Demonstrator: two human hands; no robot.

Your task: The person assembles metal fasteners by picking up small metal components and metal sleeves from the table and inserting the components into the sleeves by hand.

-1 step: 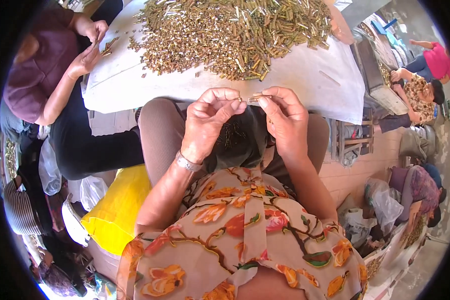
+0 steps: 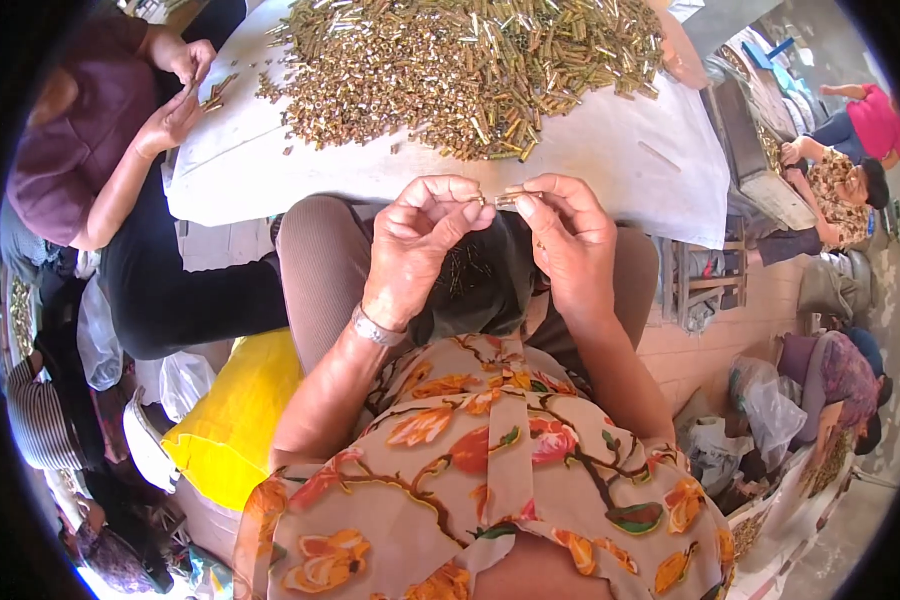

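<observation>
Tubes [image 2: 480,60] heaped beyond hands [image 2: 420,250].

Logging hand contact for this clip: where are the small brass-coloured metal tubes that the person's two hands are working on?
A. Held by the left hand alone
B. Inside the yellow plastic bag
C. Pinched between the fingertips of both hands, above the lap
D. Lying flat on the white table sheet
C: the left hand and right hand meet fingertip to fingertip, each in a pinch grip on the small brass-coloured metal tubes, above the lap.
</observation>
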